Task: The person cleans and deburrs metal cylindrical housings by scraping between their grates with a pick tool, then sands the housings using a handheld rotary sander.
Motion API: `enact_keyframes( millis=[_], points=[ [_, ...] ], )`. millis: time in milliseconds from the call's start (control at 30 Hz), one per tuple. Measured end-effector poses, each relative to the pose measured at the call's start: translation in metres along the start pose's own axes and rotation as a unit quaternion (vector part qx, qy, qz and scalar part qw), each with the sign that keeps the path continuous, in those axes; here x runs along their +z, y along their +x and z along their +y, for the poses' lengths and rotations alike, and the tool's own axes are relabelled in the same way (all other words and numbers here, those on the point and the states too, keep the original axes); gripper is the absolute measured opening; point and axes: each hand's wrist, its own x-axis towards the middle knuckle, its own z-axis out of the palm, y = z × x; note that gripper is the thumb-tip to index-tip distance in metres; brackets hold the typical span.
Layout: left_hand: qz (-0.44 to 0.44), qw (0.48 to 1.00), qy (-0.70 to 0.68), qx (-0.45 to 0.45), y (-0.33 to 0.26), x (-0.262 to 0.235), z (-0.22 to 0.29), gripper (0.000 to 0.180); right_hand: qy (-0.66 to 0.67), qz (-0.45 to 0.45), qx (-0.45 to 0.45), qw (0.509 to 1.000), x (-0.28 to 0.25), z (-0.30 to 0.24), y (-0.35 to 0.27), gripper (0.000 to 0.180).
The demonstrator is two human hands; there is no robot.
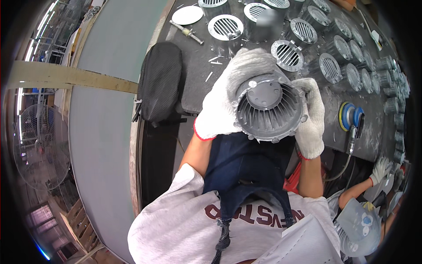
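Note:
Both my hands wear white knitted gloves with red cuffs. Between them is a round grey metal housing, its hollow finned inside turned up toward me. Small lugs stand around its rim, and a flat round boss sits on its inner side. My left hand wraps its left side and far edge. My right hand grips the right side, fingers partly hidden behind the rim. The housing is held above my dark blue apron, close to the workbench's near edge. Beyond it stand several similar metal housings with slotted round faces.
A black mesh pouch lies at the bench's left edge. Behind it are a white disc and a brass-coloured air tool. A blue-and-yellow disc sander with a hose rests right. A co-worker's gloved hand shows far right.

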Motion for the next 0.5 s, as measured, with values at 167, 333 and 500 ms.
enact_keyframes(
  millis=[167, 333, 500],
  points=[
    [0.066, 0.987, -0.040, -0.143, -0.007, 0.004, 0.006, 0.077, 0.019, 0.014, -0.004, 1.000, 0.006, 0.005, -0.002, 0.015],
    [0.104, 0.955, -0.104, -0.258, -0.010, 0.023, 0.011, 0.070, -0.069, 0.082, -0.015, 0.994, 0.001, -0.008, 0.005, 0.017],
    [0.080, 0.925, -0.183, -0.323, -0.018, 0.040, 0.013, 0.064, -0.019, 0.080, 0.018, 0.996, -0.007, 0.032, -0.001, 0.026]
  ],
)
